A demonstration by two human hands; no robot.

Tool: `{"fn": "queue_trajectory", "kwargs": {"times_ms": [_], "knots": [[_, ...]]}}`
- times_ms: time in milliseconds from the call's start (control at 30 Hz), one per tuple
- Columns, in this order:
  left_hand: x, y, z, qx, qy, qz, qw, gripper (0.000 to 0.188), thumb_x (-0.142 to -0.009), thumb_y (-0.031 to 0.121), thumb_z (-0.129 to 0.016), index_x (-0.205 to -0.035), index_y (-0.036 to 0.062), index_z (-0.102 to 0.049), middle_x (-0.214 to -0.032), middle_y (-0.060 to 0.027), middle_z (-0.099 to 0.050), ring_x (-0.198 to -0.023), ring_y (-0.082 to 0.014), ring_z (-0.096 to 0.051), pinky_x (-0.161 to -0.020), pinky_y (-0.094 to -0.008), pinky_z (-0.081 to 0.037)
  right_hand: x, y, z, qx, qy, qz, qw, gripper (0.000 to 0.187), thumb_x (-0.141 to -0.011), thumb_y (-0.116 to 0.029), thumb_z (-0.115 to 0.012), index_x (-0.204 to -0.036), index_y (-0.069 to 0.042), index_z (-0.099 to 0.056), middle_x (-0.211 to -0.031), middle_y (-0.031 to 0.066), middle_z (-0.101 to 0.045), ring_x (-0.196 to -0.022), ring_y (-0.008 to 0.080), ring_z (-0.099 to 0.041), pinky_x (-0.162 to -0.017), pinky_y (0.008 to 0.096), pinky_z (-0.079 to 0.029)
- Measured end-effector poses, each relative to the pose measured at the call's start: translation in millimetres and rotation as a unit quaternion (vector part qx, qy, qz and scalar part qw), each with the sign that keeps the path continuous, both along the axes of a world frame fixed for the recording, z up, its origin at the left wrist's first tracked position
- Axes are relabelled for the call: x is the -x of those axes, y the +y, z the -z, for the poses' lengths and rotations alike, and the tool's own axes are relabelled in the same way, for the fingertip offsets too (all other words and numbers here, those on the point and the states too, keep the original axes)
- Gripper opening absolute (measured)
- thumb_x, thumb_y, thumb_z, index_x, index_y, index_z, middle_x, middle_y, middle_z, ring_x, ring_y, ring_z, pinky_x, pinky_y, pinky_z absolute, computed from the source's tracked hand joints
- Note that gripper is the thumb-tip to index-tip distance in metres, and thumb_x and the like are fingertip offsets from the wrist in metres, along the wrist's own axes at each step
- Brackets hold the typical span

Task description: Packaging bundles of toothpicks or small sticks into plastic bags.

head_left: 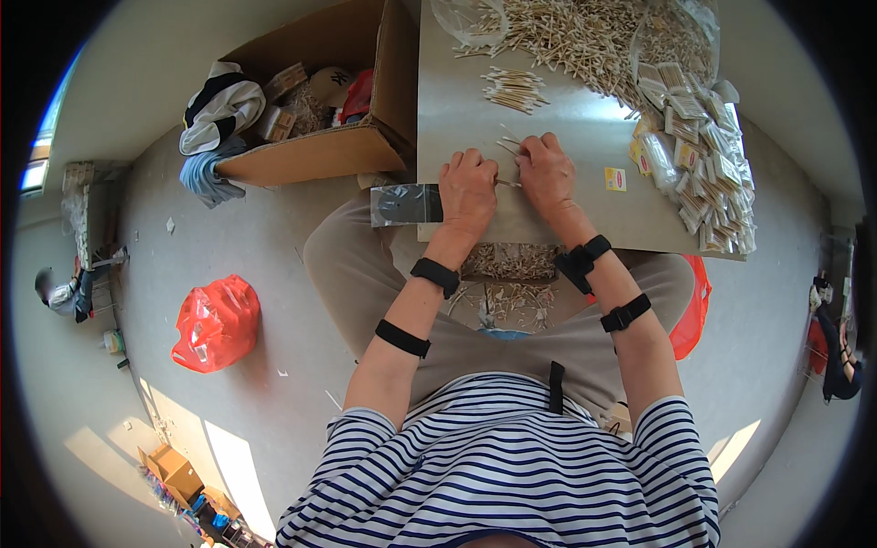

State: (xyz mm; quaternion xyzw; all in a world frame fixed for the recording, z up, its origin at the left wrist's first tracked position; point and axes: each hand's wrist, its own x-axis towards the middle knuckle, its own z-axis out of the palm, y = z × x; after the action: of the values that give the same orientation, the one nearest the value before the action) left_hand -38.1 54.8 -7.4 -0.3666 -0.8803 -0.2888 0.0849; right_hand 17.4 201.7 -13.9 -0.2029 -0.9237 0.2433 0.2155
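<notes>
My left hand (pixel 468 187) and my right hand (pixel 545 172) rest close together on a grey board (pixel 457 119) laid over my lap. Both pinch a small bunch of thin wooden sticks (pixel 508 183) between their fingertips. A small clear plastic bag (pixel 405 204) lies at the board's near left edge, just left of my left hand. A few loose sticks (pixel 508 142) lie beyond my fingers, and a neat bundle of sticks (pixel 514 89) sits farther out. A large heap of sticks (pixel 575 36) covers the board's far side.
Several filled small packets (pixel 703 164) are piled on the board's right side. An open cardboard box (pixel 352 146) with clothes and a cap stands at the left. A red plastic bag (pixel 216 321) lies on the floor; another red bag (pixel 692 315) sits by my right thigh.
</notes>
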Motion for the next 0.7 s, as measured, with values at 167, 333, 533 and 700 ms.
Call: {"fn": "queue_trajectory", "kwargs": {"times_ms": [167, 333, 533, 700], "knots": [[-1, 0, 0, -0.012, -0.022, -0.009, 1.000, 0.008, -0.075, 0.006, -0.073, -0.076, 0.0108, -0.066, -0.087, -0.0054, -0.058, -0.089, -0.0284, -0.058, -0.076, -0.0429, -0.046, -8, 0, 6, -0.012, -0.045, -0.083, 0.996, 0.009, -0.084, -0.013, -0.069, -0.092, -0.012, -0.064, -0.098, 0.0105, -0.061, -0.081, 0.0391, -0.065, -0.074, 0.0510, -0.052], [0, -3, -2, -0.022, -0.019, -0.007, 1.000, 0.006, -0.075, 0.006, -0.072, -0.077, 0.0101, -0.068, -0.088, -0.0055, -0.059, -0.090, -0.0294, -0.059, -0.077, -0.0429, -0.047, 11, 7, -13, 0.038, -0.010, 0.043, 0.998, 0.006, -0.085, -0.012, -0.068, -0.090, -0.011, -0.064, -0.100, 0.0120, -0.061, -0.088, 0.0403, -0.065, -0.076, 0.0516, -0.052], [1, -3, -2, -0.012, -0.037, -0.008, 0.999, 0.006, -0.075, 0.006, -0.073, -0.078, 0.0094, -0.068, -0.089, -0.0060, -0.059, -0.090, -0.0298, -0.059, -0.078, -0.0432, -0.046, 20, 10, -7, 0.051, -0.131, -0.131, 0.981, 0.012, -0.085, -0.014, -0.069, -0.097, -0.011, -0.066, -0.101, 0.0136, -0.061, -0.087, 0.0409, -0.066, -0.078, 0.0522, -0.052], [-2, -5, -6, -0.014, -0.036, -0.004, 0.999, 0.011, -0.074, 0.006, -0.075, -0.079, 0.0095, -0.066, -0.089, -0.0057, -0.059, -0.090, -0.0293, -0.059, -0.077, -0.0436, -0.046, 83, 42, -23, -0.027, -0.076, -0.023, 0.996, 0.019, -0.086, -0.017, -0.069, -0.105, -0.013, -0.067, -0.108, 0.0106, -0.059, -0.100, 0.0370, -0.062, -0.085, 0.0507, -0.050]]}}
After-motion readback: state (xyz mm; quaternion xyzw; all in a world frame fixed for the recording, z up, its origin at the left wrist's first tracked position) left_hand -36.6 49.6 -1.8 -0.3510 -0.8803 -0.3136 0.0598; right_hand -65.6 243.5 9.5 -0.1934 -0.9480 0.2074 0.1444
